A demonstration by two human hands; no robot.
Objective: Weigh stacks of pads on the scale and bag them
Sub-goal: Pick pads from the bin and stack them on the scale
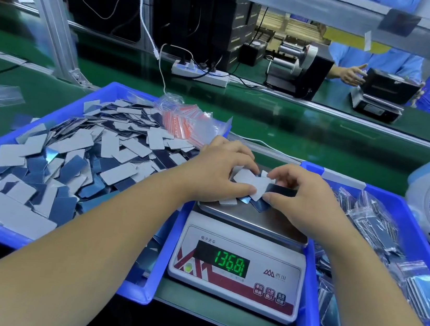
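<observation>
Both hands, left hand and right hand, pinch the pads with curled fingers over the scale; this pressing may falsify the reading, or pads may slip off the pan.

The white electronic scale shows 136.81 in green digits on its black display. Above the display stands 电子天平. The button labels are too small to read.
</observation>
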